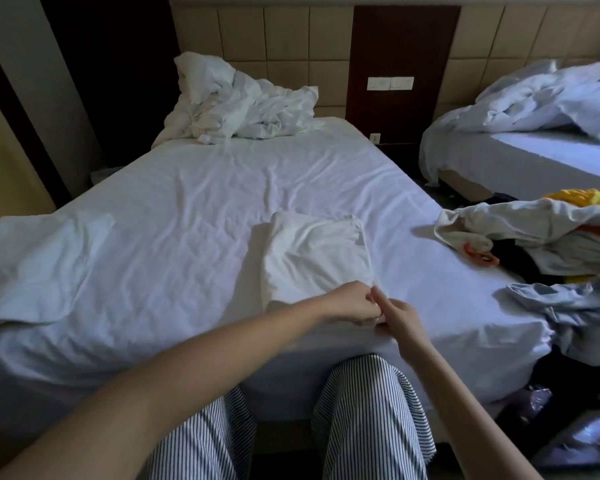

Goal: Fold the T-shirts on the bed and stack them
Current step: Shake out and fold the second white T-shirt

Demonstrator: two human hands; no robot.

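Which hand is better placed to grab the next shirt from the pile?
Probably right: the right hand lies nearer the clothes pile to its right; the left hand would cross over.

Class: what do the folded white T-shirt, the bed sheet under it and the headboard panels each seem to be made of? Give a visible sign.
Folded T-shirt: soft matte knit, probably cotton; it slumps in rounded folds.
Bed sheet: thin matte woven cloth, likely cotton or a blend; fine sharp creases.
Headboard panels: padded tan leatherette or fabric, uncertain; recessed seams between squares.

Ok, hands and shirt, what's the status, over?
Left hand and right hand pinch shirt corner. Shirt folded on bed. Clothes pile off to right.
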